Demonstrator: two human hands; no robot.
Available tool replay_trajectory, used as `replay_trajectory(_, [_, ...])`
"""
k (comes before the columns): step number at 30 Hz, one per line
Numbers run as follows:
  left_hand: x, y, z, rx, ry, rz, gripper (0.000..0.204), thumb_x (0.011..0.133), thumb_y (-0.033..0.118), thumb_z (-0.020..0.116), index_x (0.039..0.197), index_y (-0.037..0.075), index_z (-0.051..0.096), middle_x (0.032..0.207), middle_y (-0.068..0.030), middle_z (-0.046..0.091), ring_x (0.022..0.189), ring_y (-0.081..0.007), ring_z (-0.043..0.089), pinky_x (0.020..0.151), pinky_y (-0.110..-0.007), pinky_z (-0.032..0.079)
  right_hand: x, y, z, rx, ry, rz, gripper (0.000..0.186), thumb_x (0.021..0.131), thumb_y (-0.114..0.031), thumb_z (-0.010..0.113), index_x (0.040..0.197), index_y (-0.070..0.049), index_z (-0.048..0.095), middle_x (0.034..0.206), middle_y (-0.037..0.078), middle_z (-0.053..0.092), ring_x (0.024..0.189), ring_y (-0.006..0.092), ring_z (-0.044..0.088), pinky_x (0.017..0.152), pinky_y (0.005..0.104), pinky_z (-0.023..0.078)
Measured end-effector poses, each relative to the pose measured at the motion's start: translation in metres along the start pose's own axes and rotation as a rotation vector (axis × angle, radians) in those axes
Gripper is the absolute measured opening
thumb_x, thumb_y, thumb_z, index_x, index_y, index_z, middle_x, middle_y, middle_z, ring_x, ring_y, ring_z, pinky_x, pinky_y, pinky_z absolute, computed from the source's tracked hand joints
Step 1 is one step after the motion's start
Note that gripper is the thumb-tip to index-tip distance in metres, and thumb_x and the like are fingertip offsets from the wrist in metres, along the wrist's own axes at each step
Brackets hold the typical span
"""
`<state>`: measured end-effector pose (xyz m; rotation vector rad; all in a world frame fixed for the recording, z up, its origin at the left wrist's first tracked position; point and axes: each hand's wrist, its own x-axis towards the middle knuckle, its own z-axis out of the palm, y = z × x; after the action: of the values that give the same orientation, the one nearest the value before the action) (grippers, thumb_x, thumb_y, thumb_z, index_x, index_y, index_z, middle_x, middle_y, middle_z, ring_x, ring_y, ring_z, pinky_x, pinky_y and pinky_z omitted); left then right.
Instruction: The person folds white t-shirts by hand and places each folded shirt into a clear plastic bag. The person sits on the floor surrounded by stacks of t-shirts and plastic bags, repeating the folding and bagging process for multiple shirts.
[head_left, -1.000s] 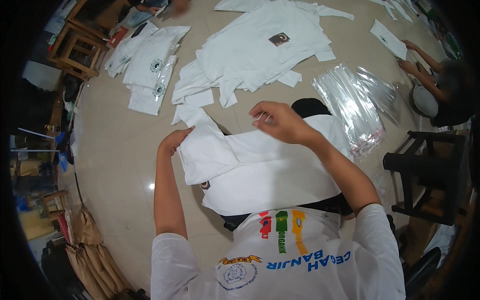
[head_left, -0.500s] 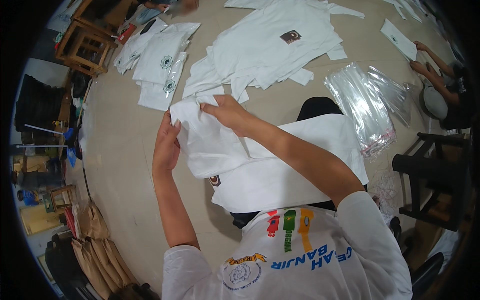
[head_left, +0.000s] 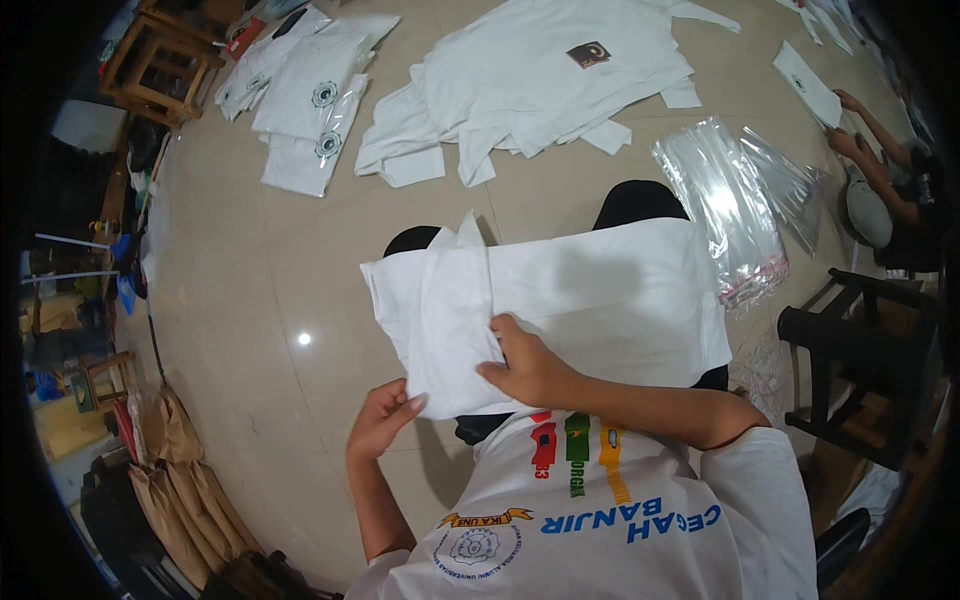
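A white T-shirt (head_left: 620, 290), folded into a long strip, lies across my lap over both dark-clad knees. Its left end carries a folded-over flap (head_left: 450, 310) whose tip points up past the far edge. At the near left corner of this flap, my left hand (head_left: 378, 420) has its thumb and fingers closed on the fabric edge. My right hand (head_left: 530, 368) rests on the shirt along the flap's right edge, thumb and forefinger apart. Some of its other fingers are hidden.
Ahead on the tiled floor lies a spread pile of white shirts (head_left: 540, 85). Bagged folded shirts (head_left: 300, 105) sit far left. Clear plastic bags (head_left: 715, 210) lie right, near a black stool (head_left: 850, 360). Another person's hands (head_left: 850, 125) hold a white folded piece at far right.
Both hands came down toward my body, bringing the raised end of the shirt onto my lap as a flap. The dark print at its left end is now covered.
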<state>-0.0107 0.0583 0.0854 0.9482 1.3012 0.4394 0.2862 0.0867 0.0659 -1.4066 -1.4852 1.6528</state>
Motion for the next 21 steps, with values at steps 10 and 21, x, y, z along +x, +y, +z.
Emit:
replay_trajectory(10, [0.03, -0.029, 0.064, -0.011, 0.604, 0.254, 0.031, 0.113, 0.026, 0.056, 0.093, 0.004, 0.061, 0.079, 0.0094, 0.05, 0.075, -0.0015, 0.041, 0.065, -0.021, 0.036, -0.007, -0.004, -0.009, -0.12, -0.002, 0.005, 0.059, 0.087, -0.006, 0.071, 0.133, 0.011, 0.038, 0.075, 0.025, 0.068, 0.07, 0.0438, 0.071, 0.069, 0.0487, 0.056])
replay_trajectory(21, [0.09, 0.042, 0.049, 0.495, 0.757, 0.489, 0.032, 0.111, 0.027, 0.057, 0.106, -0.002, 0.069, 0.083, -0.013, 0.069, 0.069, -0.0245, 0.06, 0.073, -0.038, 0.051, 0.119, -0.008, -0.055, -0.692, 0.347, -0.218, 0.033, 0.098, -0.022, 0.07, 0.119, 0.002, 0.064, 0.106, 0.025, 0.071, 0.094, 0.0426, 0.073, 0.082, 0.0481, 0.06])
